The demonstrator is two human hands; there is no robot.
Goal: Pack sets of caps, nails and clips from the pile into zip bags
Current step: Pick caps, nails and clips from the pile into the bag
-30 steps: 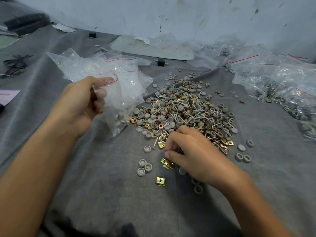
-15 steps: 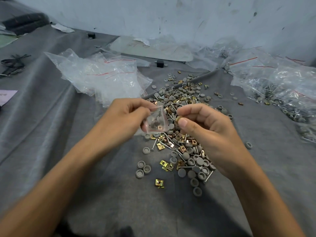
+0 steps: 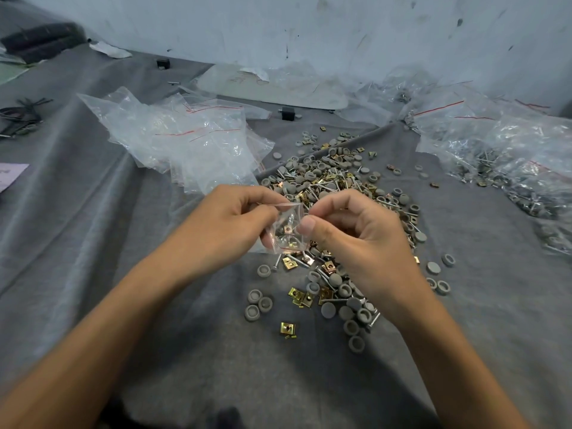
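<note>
A small clear zip bag [image 3: 286, 230] with a brass clip and other small parts inside hangs between both hands, above the near side of the pile. My left hand [image 3: 229, 227] pinches its left top edge. My right hand [image 3: 356, 233] pinches the right side of the bag with thumb and forefinger. Beneath and behind the hands lies the pile [image 3: 334, 187] of grey round caps, silver nails and brass clips on grey cloth. Loose caps [image 3: 258, 305] and a single brass clip [image 3: 287, 329] lie nearer to me.
A heap of empty clear zip bags [image 3: 185, 140] with red strips lies at the left back. Filled bags [image 3: 510, 162] are stacked at the right. A black cable bundle [image 3: 21, 114] sits at the far left, a pale wall behind.
My right hand left the pile with picked parts and came up to the bag. My left hand brought the small bag from the left to the centre; both hands now pinch it.
</note>
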